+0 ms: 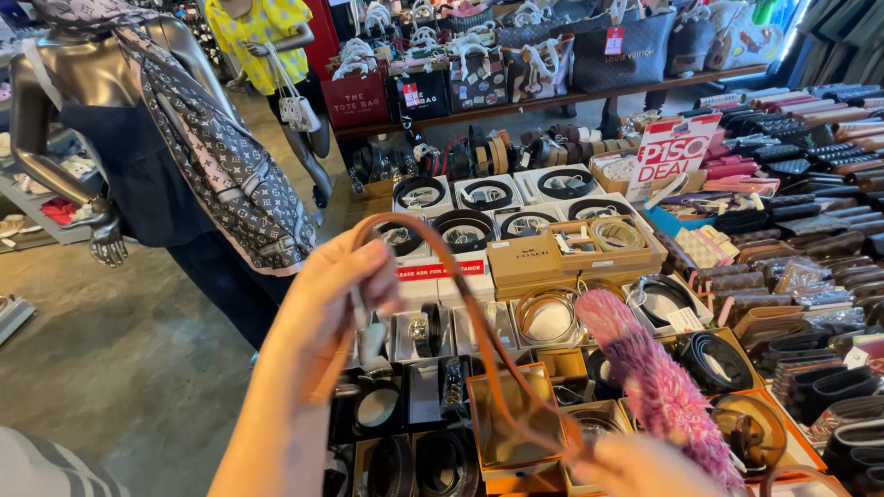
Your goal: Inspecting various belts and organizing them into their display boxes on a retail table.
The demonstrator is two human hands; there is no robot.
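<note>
Left hand [345,290] raised near the middle of the view, fingers curled shut around one end of a thin brown leather belt [479,331], with its silver buckle [371,342] dangling just below the palm. From that grip, belt arching up over the knuckles, then sloping down and right across the display toward the right hand [635,468] at the near bottom edge. Right hand only partly in view; fingers closed on a pink fluffy duster [658,382], and the belt's lower end meeting the same hand, though cannot tell whether pinched there or merely lying against it. Duster angled up and left from the hand, its tip over a white box holding a coiled tan belt [546,316]. Beneath both hands, table of open boxes [516,258] with coiled belts, black and brown, in white, tan and orange boxes. Farther right, rows of rolled belts and wallets [801,138]. Far across the aisle, shelf of handbags [516,64]. On the left, silver mannequin [83,101] in a dark dress with a patterned grey scarf, standing on the concrete floor [120,359].
</note>
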